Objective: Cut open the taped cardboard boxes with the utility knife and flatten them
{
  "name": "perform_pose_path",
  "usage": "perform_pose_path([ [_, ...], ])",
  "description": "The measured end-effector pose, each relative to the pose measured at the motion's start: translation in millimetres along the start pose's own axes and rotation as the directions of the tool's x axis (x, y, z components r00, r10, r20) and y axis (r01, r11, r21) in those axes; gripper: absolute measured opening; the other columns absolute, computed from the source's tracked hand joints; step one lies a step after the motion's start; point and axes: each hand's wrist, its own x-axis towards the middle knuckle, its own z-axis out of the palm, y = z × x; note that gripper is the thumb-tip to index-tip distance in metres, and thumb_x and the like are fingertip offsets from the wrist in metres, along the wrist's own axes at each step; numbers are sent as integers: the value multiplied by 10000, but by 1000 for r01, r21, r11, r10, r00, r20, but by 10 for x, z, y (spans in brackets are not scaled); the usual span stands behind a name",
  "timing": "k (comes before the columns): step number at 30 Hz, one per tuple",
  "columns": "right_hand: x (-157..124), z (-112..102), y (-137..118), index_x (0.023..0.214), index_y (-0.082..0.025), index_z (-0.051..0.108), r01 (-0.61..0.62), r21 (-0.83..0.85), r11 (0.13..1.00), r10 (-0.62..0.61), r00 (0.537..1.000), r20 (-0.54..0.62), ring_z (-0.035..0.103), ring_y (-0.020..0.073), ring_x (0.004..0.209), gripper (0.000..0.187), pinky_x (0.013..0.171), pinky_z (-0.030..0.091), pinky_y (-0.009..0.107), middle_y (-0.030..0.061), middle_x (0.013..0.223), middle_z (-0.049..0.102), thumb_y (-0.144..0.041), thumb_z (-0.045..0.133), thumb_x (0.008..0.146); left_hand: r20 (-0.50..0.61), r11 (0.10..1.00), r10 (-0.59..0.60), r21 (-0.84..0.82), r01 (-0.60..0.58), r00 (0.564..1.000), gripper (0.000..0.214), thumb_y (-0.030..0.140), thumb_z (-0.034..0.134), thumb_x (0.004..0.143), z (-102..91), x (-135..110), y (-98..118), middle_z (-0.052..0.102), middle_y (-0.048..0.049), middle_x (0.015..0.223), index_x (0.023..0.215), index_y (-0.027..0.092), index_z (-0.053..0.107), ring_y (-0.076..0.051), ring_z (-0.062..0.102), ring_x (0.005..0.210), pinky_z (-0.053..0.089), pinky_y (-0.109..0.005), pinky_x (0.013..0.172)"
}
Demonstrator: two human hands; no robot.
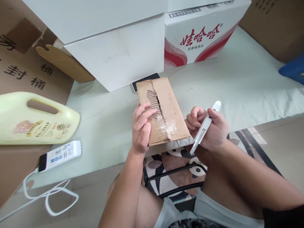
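Cardboard box [174, 112], edge partly behind left hand [141, 130], yellow bottle [40, 122] cropped

Your carton [174, 110] is brown with a darker striped patch [151, 97], your cutter [203, 130] white, the cloth [104, 120] pale green, the box [199, 39] white with red swooshes [173, 57].

The left hand [140, 134] grips, fingers [144, 117] stretched beyond the thumb [145, 130]. The right hand [217, 131] is palm-up, fingers curled.

room: cloth [251, 82] right of carton [169, 104] | blocked: white box [123, 53] behind, yellow jug [14, 117] left
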Motion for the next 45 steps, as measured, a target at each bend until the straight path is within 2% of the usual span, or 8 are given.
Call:
perform_pose_path([
  [9,-8,33,-1,698,-229,681,-19,23,1000,19,1000,-6,238,99,447,353,438,217,247,-60,503,297,-555,639,827,-5,998,33,-44,-33,999,433,353,292,1056,-1,-6,-23,601,-77,1400,1294,255,640,-266,487,1407,299,-533,1270],
  [29,-31,20,79,734,-210,668,-16,-22,1000,17,1000,11,276,90,417,371,413,208,246,-69,506,294,-572,648,811,-17,998,36,-44,-37,999,425,345,299,1049,8,-7,-30,602,-79,1399,1284,256,642,-266,493,1400,299,-536,1272],
  [45,-47,54,70,736,-215,621,-58,-97,994,62,997,36,303,95,404,396,355,226,225,-73,512,311,-603,683,789,-9,999,34,-30,-35,999,433,355,292,1051,1,0,-19,607,-87,1395,1269,240,648,-267,502,1397,311,-532,1267],
])
